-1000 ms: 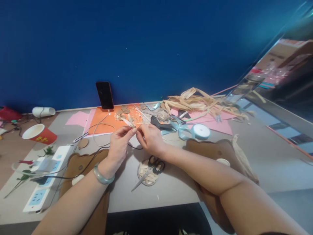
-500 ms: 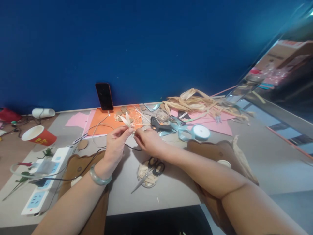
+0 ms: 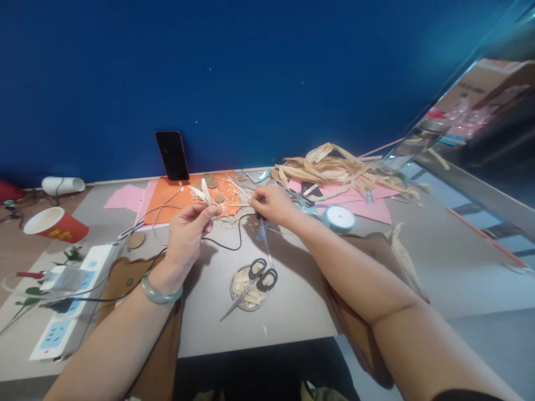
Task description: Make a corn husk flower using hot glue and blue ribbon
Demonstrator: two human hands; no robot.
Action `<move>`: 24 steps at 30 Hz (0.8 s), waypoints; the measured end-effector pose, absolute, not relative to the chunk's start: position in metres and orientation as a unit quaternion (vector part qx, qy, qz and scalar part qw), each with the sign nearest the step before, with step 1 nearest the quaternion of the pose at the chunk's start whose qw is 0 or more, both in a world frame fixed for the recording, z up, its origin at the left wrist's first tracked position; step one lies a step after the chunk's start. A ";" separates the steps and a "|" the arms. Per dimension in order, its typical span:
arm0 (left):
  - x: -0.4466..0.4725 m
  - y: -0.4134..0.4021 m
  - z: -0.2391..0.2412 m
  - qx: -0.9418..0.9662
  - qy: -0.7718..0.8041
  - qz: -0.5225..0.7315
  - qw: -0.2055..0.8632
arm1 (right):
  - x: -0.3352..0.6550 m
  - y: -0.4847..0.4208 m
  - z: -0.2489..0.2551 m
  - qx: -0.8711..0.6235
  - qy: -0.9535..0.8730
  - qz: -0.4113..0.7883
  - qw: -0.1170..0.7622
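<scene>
My left hand (image 3: 188, 228) is closed in a pinch on a small bunch of pale husk petals (image 3: 203, 193), held up over the orange paper (image 3: 171, 199). A green bangle sits on that wrist. My right hand (image 3: 271, 205) is stretched forward to the right of it, fingers curled round the black glue gun (image 3: 259, 215), which is mostly hidden under the hand. A black cable (image 3: 234, 242) loops on the table between both hands. Nearer me, black-handled scissors (image 3: 256, 278) lie across a round clear dish (image 3: 234, 289) of husk bits.
A phone (image 3: 172, 156) leans on the blue wall. Dried husks (image 3: 334, 167) are piled on pink paper beside a pale blue ribbon spool (image 3: 337, 217). At the left are a red paper cup (image 3: 54, 225) and a power strip (image 3: 67, 312). Brown fabric pieces (image 3: 368, 262) lie under my forearms.
My right hand left the husk petals and reached forward and right onto the glue gun. My left hand kept the petals and shifted slightly left. The view tilted a little.
</scene>
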State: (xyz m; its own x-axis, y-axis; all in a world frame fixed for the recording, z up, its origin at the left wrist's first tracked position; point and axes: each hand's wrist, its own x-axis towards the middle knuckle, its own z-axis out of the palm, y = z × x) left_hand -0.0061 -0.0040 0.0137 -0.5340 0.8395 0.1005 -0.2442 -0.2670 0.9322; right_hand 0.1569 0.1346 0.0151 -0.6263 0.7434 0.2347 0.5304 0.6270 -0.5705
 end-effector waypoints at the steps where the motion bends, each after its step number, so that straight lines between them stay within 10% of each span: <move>1: -0.006 -0.004 0.013 0.311 0.479 0.732 0.372 | 0.157 0.136 0.015 -0.363 -0.867 0.249 0.234; 8: -0.001 -0.006 0.008 0.352 0.511 0.675 0.400 | 0.150 0.110 0.023 -0.200 -0.767 0.519 0.322; 17: 0.001 -0.008 0.008 0.388 0.545 0.638 0.381 | 0.147 0.091 0.027 -0.165 -0.794 0.488 0.321; 24: -0.004 -0.003 0.003 0.369 0.560 0.667 0.324 | 0.163 0.088 0.041 -0.069 -0.942 0.326 0.044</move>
